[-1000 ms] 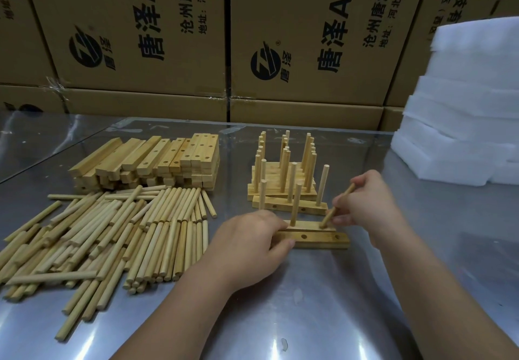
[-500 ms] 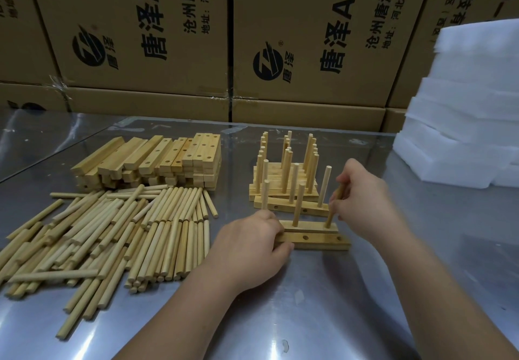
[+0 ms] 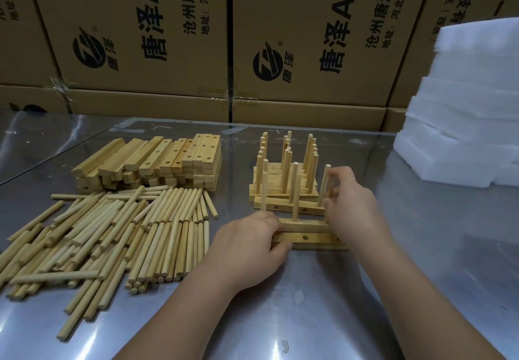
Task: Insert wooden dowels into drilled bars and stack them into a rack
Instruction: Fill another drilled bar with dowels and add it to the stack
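Note:
A drilled wooden bar (image 3: pixel 311 234) lies on the steel table in front of me with a dowel (image 3: pixel 295 194) standing in its middle hole. My left hand (image 3: pixel 250 250) grips the bar's left end, thumb on the front face. My right hand (image 3: pixel 349 202) holds an upright dowel (image 3: pixel 329 191) at the bar's right end; its lower part is hidden by my fingers. Just behind stands the rack (image 3: pixel 286 183) of stacked bars with several upright dowels.
A heap of loose dowels (image 3: pixel 112 233) covers the table's left side, with a stack of drilled bars (image 3: pixel 157 163) behind it. Cardboard boxes (image 3: pixel 280 42) line the back edge. White foam slabs (image 3: pixel 463 124) are piled at the right.
My right hand has swung the dowel from tilted to upright at the bar's right end and risen along it. My left hand has stayed on the bar's left end.

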